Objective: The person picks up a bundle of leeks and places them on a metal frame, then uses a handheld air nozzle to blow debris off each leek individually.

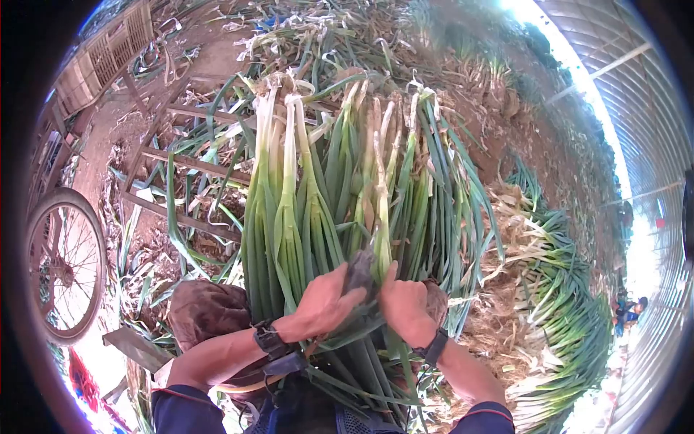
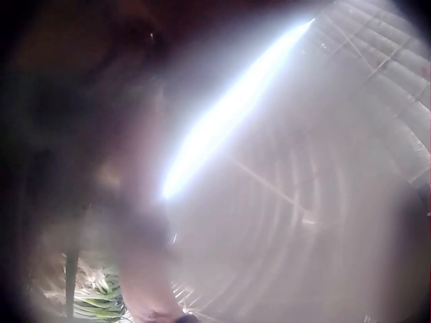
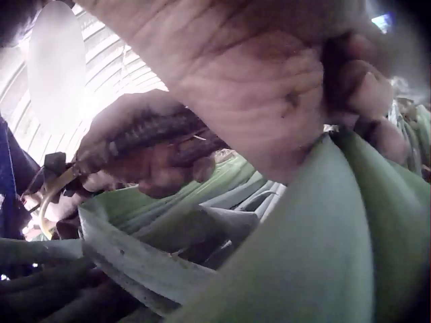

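A large bunch of green onions (image 1: 289, 210) lies across the person's lap, white ends pointing away and green leaves toward the body. The right hand (image 1: 407, 307) grips one green onion (image 1: 383, 210) by its leaves. Those broad leaves (image 3: 303, 249) run out beneath its curled fingers in the right wrist view. Close beside it, the left hand (image 1: 323, 304) curls around a dark rod-like tool (image 3: 161, 134) with a pale yellowish hose (image 3: 50, 202) near its rear end. A blurred grey patch (image 1: 360, 271) lies between the hands in the head view. The left wrist view is mostly haze.
A spoked wheel (image 1: 65, 267) stands at left, below a slatted crate (image 1: 101, 58). Rusty frame bars (image 1: 195, 166) lie by the bunch. More green onions (image 1: 571, 289) are piled along the right. Dry leaf litter (image 1: 318, 43) covers the ground beyond.
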A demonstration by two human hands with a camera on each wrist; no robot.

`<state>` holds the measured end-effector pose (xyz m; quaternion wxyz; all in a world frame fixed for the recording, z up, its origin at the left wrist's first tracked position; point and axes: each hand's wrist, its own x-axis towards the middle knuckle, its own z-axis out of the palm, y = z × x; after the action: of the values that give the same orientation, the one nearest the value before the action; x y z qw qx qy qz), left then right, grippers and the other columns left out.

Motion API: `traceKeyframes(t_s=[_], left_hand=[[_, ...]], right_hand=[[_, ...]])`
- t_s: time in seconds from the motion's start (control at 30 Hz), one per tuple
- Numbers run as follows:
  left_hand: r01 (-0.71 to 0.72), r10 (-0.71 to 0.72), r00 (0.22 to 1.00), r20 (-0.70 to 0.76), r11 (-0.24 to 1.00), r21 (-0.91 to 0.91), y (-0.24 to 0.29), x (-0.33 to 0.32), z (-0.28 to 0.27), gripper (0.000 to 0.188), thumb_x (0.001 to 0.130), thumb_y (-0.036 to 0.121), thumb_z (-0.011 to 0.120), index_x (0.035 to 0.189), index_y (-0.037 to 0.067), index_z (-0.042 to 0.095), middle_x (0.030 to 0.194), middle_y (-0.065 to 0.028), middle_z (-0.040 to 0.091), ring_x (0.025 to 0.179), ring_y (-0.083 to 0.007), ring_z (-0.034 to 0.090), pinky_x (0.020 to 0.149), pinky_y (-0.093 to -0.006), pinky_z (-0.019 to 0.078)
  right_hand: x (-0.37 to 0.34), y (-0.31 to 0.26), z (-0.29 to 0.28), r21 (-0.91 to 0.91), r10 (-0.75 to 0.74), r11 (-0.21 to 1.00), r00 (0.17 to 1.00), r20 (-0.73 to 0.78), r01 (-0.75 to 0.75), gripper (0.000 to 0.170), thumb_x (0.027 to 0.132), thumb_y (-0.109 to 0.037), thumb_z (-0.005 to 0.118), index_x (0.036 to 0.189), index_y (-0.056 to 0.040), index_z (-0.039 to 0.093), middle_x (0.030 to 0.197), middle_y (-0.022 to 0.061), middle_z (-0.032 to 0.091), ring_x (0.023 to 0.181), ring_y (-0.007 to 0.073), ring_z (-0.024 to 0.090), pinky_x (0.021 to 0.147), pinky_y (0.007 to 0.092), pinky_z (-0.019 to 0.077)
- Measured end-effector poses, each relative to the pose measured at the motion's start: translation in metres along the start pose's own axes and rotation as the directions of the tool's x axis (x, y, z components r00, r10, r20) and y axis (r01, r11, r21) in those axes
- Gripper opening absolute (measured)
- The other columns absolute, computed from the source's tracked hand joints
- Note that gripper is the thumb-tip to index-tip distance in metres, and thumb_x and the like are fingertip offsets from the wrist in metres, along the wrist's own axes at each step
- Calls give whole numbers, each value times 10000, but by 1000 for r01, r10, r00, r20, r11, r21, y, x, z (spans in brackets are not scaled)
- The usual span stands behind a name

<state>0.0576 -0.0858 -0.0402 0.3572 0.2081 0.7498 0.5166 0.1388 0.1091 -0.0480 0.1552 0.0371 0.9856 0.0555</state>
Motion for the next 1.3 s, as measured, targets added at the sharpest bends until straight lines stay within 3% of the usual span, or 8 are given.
traceKeyframes(t_s=[0.07, 0.1, 0.47, 0.63, 0.87, 0.97, 1.13, 1.3], left_hand=[[-43, 48, 995, -90, 998, 46, -9, 13, 5, 681, 908, 375, 650, 1339, -127, 487, 913, -344, 648, 901, -484, 665, 808, -499, 503], [-11, 11, 997, -82, 1000, -3, -6, 18, 4, 459, 907, 337, 609, 1069, -87, 542, 942, -365, 647, 931, -547, 618, 830, -566, 473], [17, -6, 977, -211, 999, 50, -13, 94, 14, 500, 912, 353, 606, 1099, -109, 567, 957, -352, 668, 955, -520, 639, 867, -542, 486], [20, -13, 994, -112, 998, 67, 4, 72, 25, 497, 915, 356, 611, 1088, -108, 561, 963, -354, 664, 982, -526, 633, 888, -546, 480], [-94, 108, 963, -246, 993, 71, -24, 115, 29, 477, 929, 371, 604, 1042, -91, 563, 880, -332, 613, 862, -496, 613, 784, -499, 479], [-64, 77, 985, -155, 994, 83, -18, 129, 21, 531, 930, 395, 593, 1046, -122, 546, 921, -367, 654, 939, -532, 634, 850, -557, 484], [-40, 51, 991, -121, 995, 89, 0, 78, 29, 499, 954, 370, 588, 1113, -102, 549, 932, -347, 648, 923, -520, 632, 829, -539, 483], [-9, 23, 998, -60, 976, 220, -1, 48, 29, 490, 954, 342, 573, 1167, -97, 532, 1025, -364, 654, 1008, -527, 629, 903, -560, 475]], right_hand=[[-10, -1, -6, -22, -40, 999, 999, -25, 40, 665, 815, -144, 645, 1356, 202, 472, 619, 154, 680, 543, 305, 697, 522, 425, 540], [-15, -1, -7, 13, -48, 999, 999, 0, 48, 659, 817, -144, 637, 1353, 205, 478, 616, 150, 678, 539, 298, 696, 516, 426, 537], [-69, -5, -13, 219, 41, 972, 983, 182, -81, 707, 851, -233, 665, 1418, 131, 450, 742, 182, 714, 619, 351, 714, 575, 494, 544], [-74, 33, -19, 593, 93, 779, 972, 215, -205, 667, 872, -297, 659, 1438, -7, 457, 1014, 248, 725, 936, 433, 707, 833, 472, 559], [-79, 63, 1, 711, 20, 629, 921, 388, -313, 622, 909, -311, 615, 1438, -19, 471, 1077, 276, 708, 1002, 428, 695, 913, 447, 541], [-82, 68, 7, 724, -1, 618, 921, 390, -306, 592, 920, -289, 618, 1423, -2, 495, 1091, 267, 708, 1015, 386, 703, 929, 414, 534], [-86, 80, 11, 910, -19, 277, 945, 327, -310, 494, 935, -203, 634, 1364, 29, 557, 1077, 125, 713, 982, 216, 669, 895, 347, 529], [-83, 84, -5, 914, -14, 176, 927, 375, -367, 487, 940, -225, 650, 1352, 21, 570, 1048, 86, 693, 955, 177, 666, 851, 320, 544]])
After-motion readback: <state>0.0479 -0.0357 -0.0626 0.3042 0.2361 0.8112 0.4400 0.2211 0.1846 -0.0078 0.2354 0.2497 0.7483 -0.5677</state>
